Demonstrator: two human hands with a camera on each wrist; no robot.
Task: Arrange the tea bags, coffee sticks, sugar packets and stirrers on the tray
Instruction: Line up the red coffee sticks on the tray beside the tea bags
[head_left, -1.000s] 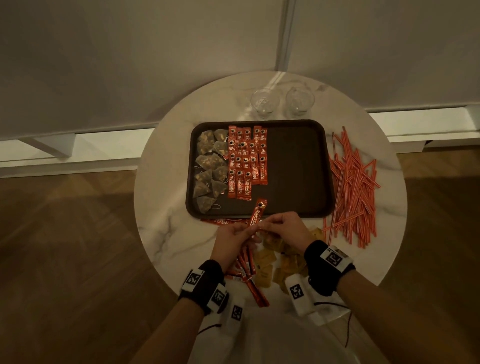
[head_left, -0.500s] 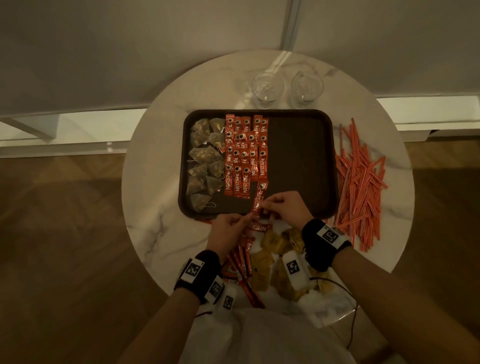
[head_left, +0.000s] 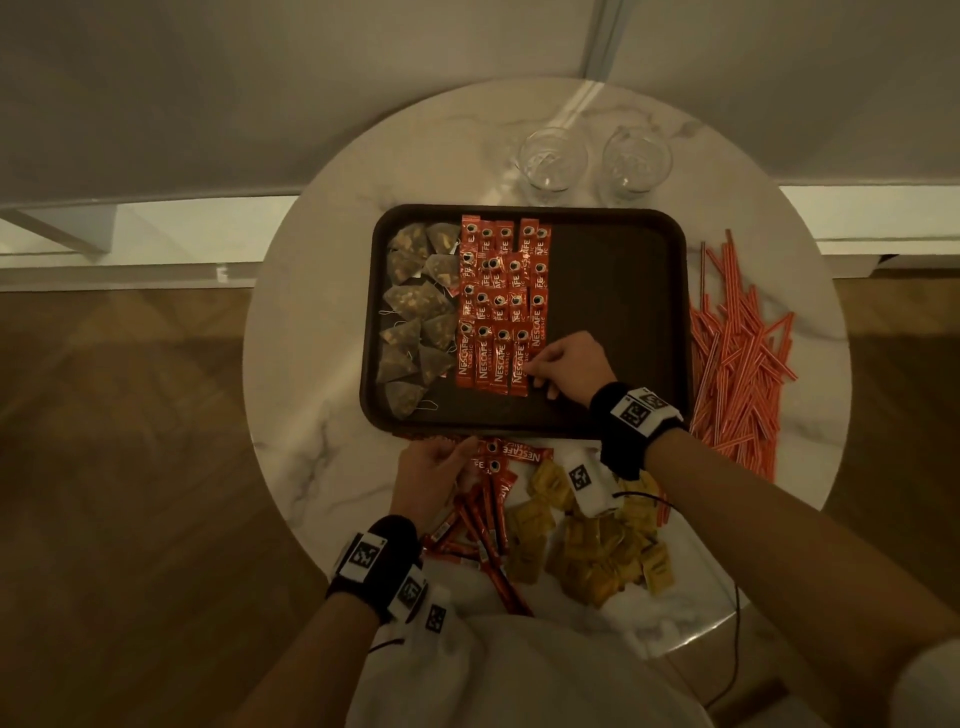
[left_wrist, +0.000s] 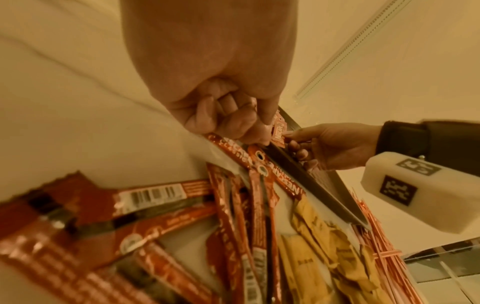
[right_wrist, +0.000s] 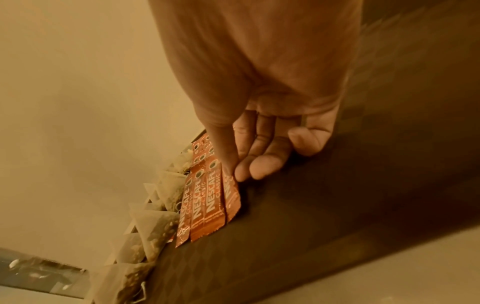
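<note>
A dark tray sits mid-table. Tea bags fill its left column, and rows of orange coffee sticks lie beside them. My right hand is over the tray, thumb and forefinger pinching the rightmost coffee stick of the near row, which lies flat on the tray. My left hand is at the tray's front edge, fingers curled onto a loose coffee stick on the table. More loose sticks and yellow sugar packets lie near me.
A heap of red-striped stirrers lies on the table right of the tray. Two glasses stand behind it. The tray's right half is bare. The round marble table ends close to the left and right of the tray.
The stick both hands held at the tray's front edge went forward with my right hand onto the near row. My left hand let go and dropped back to the loose sticks.
</note>
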